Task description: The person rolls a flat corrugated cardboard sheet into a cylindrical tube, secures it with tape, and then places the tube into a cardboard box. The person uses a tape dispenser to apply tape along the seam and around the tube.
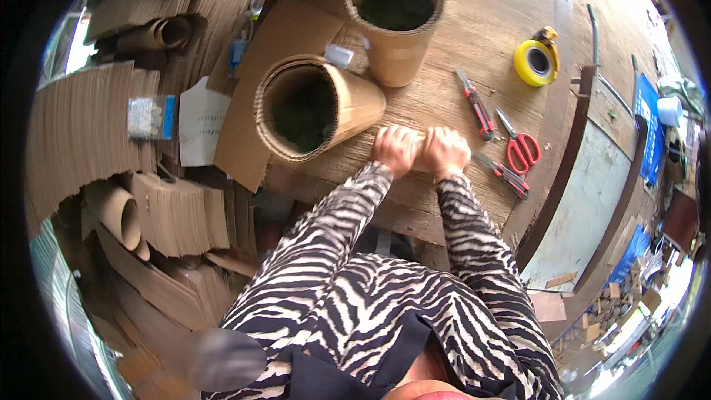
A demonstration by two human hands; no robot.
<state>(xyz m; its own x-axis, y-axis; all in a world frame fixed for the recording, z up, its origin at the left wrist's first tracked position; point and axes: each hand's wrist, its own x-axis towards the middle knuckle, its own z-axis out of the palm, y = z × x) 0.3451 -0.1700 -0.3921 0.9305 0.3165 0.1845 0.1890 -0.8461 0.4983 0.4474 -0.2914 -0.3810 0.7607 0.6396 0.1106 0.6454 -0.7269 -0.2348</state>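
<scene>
Your left hand (396,150) and right hand (446,152) curl together at the frame's centre; I cannot tell whether they grip anything. Just beyond your left hand, upper left of centre, a brown corrugated-cardboard tube with dark green filling (355,110) looks light and stiff-walled, though crushable: its outer middle suits 2 palms. Near your right hand lies a red-and-black utility knife (506,177), likely slim and rigid; favour its handle.

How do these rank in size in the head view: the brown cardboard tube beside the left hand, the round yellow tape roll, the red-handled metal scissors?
1. Brown cardboard tube
2. Round yellow tape roll and red-handled metal scissors: too alike to rank
</scene>
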